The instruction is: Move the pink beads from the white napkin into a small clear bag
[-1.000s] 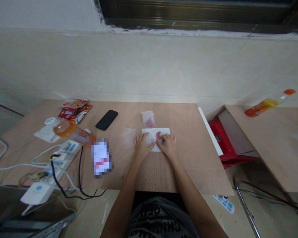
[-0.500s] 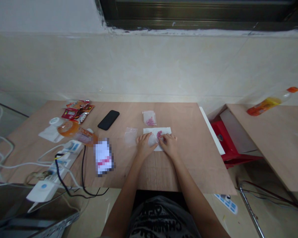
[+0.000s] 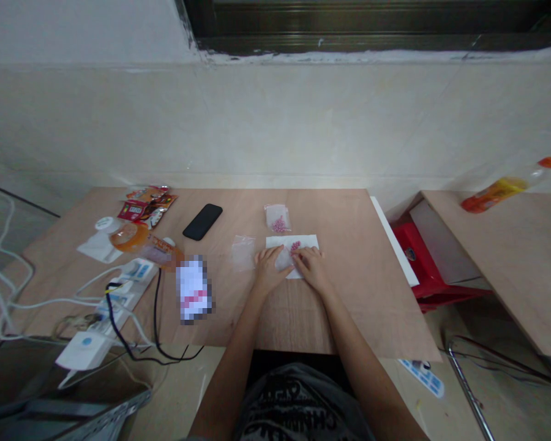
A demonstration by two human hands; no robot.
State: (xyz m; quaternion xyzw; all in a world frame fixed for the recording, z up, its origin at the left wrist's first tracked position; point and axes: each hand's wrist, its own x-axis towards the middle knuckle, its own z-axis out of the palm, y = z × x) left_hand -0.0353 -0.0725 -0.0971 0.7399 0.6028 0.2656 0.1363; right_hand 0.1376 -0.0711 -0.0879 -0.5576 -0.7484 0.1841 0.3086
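A white sheet (image 3: 308, 240) lies on the wooden table, with small pink beads (image 3: 296, 246) on it. My left hand (image 3: 270, 269) rests over the sheet's left part, its thumb and fingers spread around a clear plastic bag (image 3: 283, 258). Close by on the right, my right hand (image 3: 311, 264) has its fingertips pinched together beside the beads and the bag's edge; what they grip is too small to tell. Behind the sheet is a clear bag of pink beads (image 3: 278, 219). Another clear bag (image 3: 243, 253), flat, lies to the left of my left hand.
To the left are a black phone (image 3: 202, 222), a lit phone (image 3: 194, 290), an orange bottle (image 3: 142, 243), snack wrappers (image 3: 147, 205) and a power strip (image 3: 114, 306) with cables. Another bottle (image 3: 500, 191) lies on the right table; a red stool (image 3: 422, 257) stands between the tables.
The view has shifted slightly. My right hand's fingers have moved a little at the beads, and my left hand stays around the bag.
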